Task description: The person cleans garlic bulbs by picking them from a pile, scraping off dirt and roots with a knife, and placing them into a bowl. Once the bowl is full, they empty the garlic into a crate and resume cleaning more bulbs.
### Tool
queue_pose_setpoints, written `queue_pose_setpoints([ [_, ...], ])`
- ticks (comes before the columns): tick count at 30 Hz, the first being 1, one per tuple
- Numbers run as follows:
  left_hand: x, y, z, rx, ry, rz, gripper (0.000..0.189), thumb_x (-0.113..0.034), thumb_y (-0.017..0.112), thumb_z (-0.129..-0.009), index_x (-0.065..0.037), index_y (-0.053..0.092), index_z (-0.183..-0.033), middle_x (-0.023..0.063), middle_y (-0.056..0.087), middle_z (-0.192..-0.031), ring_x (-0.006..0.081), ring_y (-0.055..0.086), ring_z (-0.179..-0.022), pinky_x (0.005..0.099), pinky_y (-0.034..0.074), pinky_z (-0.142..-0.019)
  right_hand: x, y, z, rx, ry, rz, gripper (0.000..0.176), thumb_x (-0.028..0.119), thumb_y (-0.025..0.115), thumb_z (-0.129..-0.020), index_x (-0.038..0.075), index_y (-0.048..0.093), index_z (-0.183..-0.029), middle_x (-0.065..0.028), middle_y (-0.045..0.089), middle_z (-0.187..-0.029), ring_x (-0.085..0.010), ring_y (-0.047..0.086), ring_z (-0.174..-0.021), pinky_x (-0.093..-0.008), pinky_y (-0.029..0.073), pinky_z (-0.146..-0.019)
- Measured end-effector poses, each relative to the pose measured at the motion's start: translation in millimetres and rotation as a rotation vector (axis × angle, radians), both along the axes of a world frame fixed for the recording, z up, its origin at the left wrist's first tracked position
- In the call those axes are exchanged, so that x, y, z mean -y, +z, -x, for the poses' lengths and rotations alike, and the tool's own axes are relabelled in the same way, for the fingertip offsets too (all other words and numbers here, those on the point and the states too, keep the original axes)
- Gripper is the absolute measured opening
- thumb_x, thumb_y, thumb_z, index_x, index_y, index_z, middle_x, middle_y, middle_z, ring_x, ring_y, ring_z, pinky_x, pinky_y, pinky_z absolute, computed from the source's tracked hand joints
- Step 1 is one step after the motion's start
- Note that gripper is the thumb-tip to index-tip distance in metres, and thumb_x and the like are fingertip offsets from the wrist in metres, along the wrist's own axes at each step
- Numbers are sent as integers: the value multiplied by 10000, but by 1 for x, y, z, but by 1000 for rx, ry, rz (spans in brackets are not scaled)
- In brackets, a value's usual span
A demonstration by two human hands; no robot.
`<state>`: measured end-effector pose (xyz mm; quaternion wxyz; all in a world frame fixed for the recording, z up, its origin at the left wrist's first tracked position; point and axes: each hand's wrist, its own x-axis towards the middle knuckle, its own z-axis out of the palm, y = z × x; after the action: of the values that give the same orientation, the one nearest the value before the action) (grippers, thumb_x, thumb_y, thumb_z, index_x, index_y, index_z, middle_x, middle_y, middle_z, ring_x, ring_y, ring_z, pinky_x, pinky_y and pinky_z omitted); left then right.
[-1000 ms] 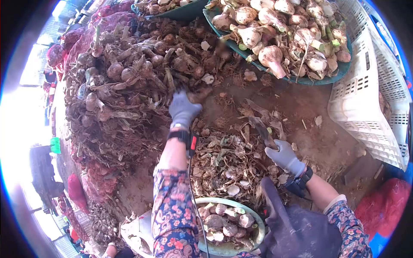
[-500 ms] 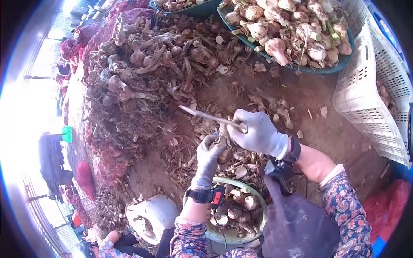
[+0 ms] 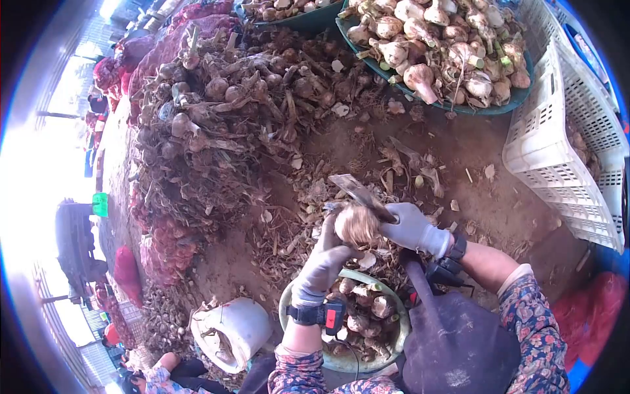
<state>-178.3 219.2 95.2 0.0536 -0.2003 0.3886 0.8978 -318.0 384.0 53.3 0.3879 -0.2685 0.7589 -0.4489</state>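
My left hand (image 3: 320, 270), in a pale glove, is closed around a garlic bulb (image 3: 356, 226) whose tuft of roots faces up. A knife (image 3: 357, 192) is gripped in my gloved right hand (image 3: 419, 230). Its broad blade slants up to the left, right at the top of the bulb and overlapping it in this view. Beneath my left wrist stands a green-rimmed basin (image 3: 286, 308) with garlic bulbs (image 3: 361, 322) in it. Cut stalks and skins (image 3: 315, 187) litter the ground around both hands.
A large heap of untrimmed garlic (image 3: 216, 118) rises at the left. At the top, a teal tub (image 3: 505, 106) is piled with bulbs. White plastic crates (image 3: 551, 157) stand at the right. A tipped white bucket (image 3: 239, 322) lies left of the basin. Another person's arm (image 3: 167, 361) shows at lower left.
The knife has swung from pointing left to lying across the bulb's top, its blade turned broad. My right hand has moved down and right. The bulb now shows its roots in my left hand.
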Motion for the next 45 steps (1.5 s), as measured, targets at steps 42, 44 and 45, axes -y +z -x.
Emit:
queue_pose_setpoints([
  [42, -49, 15, -23, 117, 327, 684, 249, -141, 690, -701, 16, 631, -884, 25, 629, -784, 102, 584, -672, 254, 484, -583, -21, 9, -25, -523, 166, 149, 348, 305, 722, -674, 64, 519, -823, -152, 595, -665, -353, 620, -662, -431, 464, -563],
  [44, -46, 15, -24, 100, 269, 650, 331, -163, 693, -698, 28, 606, -954, 61, 637, -853, 111, 595, -755, 252, 492, -639, -18, 11, -21, -526, 157, 161, 349, 300, 722, -671, 62, 519, -825, -153, 594, -664, -354, 619, -662, -431, 464, -566],
  [45, -48, 19, -26, 103, 264, 609, 341, -167, 699, -696, 26, 601, -959, 66, 638, -866, 114, 597, -770, 252, 493, -650, -18, 10, -23, -573, 128, 195, 347, 299, 720, -675, 61, 518, -826, -156, 596, -669, -355, 621, -666, -429, 467, -574],
])
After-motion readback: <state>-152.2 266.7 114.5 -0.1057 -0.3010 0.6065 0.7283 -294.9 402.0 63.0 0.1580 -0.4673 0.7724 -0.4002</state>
